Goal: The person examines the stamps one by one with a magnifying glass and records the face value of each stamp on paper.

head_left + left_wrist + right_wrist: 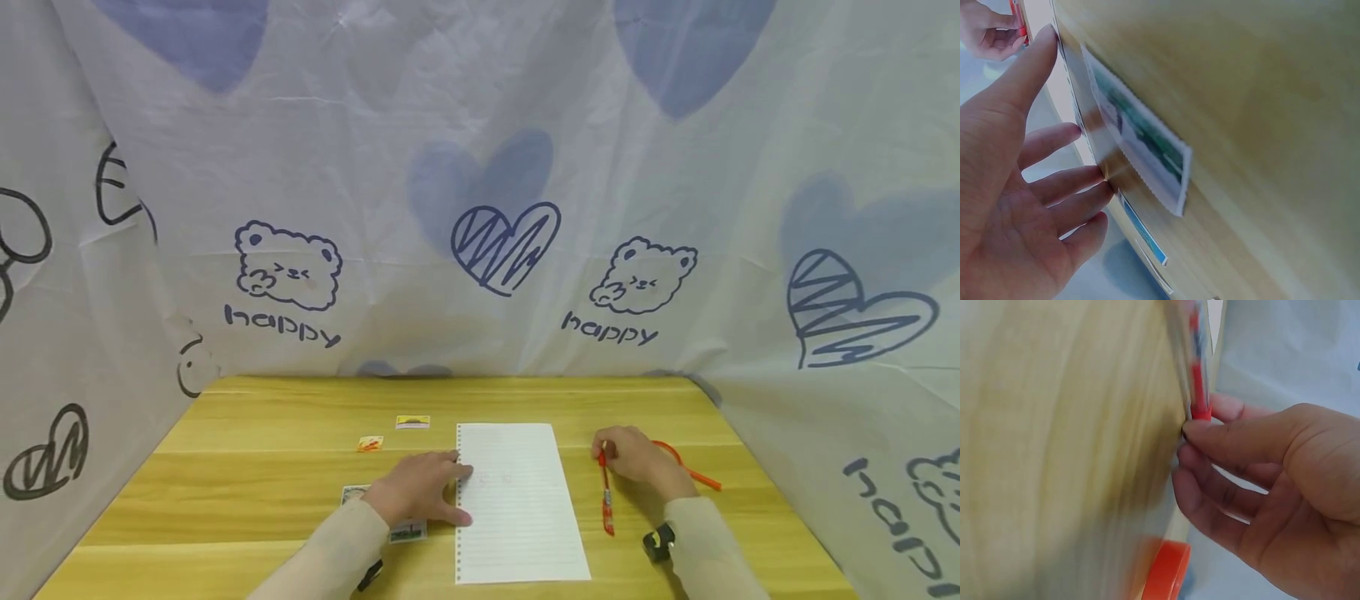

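Note:
A sheet of lined loose-leaf paper (521,517) lies on the table, its punched holes along the left side. My left hand (423,487) rests at that edge with thumb and fingers spread, the tips touching the sheet. To the right of the paper, my right hand (633,454) pinches the far end of a red pen (607,500) between thumb and fingers. The right wrist view shows the pen's red end (1201,412) at the fingertips. Beneath the left wrist are a green-and-white stamp (407,531) and another stamp (354,493), both partly covered.
Beyond the left hand lie a yellow stamp (412,422) and an orange-and-white stamp (371,444). A bent orange-red strip (705,481) lies right of the right hand, partly hidden by it. A printed cloth (390,275) hangs behind and beside the wooden table (262,475).

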### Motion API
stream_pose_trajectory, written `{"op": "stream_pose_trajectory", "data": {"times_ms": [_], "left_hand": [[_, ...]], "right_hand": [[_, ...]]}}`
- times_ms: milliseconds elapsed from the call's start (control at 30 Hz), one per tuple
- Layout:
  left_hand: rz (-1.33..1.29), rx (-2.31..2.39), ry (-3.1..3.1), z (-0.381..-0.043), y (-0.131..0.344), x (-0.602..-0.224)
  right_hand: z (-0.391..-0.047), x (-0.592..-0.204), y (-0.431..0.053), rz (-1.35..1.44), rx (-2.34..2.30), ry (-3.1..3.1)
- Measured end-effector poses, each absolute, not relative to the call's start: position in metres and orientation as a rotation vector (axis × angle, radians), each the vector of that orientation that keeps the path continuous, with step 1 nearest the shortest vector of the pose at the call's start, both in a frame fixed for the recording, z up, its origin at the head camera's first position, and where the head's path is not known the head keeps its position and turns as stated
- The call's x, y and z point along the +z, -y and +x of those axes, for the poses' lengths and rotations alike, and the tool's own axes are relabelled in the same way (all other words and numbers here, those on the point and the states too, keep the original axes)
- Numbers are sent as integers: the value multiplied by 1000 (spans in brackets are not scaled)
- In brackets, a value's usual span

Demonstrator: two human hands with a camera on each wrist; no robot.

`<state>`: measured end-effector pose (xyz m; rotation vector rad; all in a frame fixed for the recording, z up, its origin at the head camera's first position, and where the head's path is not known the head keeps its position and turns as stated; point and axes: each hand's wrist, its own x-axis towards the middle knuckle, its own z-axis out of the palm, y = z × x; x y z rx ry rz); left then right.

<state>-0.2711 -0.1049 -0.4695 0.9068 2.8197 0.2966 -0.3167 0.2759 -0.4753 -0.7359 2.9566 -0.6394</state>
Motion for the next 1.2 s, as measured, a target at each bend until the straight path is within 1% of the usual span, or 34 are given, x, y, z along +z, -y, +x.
{"op": "stream_pose_trajectory", "data": {"times_ms": [400,700,967,1200], "left_hand": [[876,281,-2809,-272,102,-468],[877,339,-2798,-271,103,-468],[891,358,-2798,-272,105,-467],[887,360,-2801,-272,104,-467]], "right_hand": [[-316,-474,-281,-809,-715,-2917],[-316,-472,-282,-797,-794,-2970],[-315,-463,-277,-926,-845,-3017],[-314,-457,-266,-873,-951,-2962]]}}
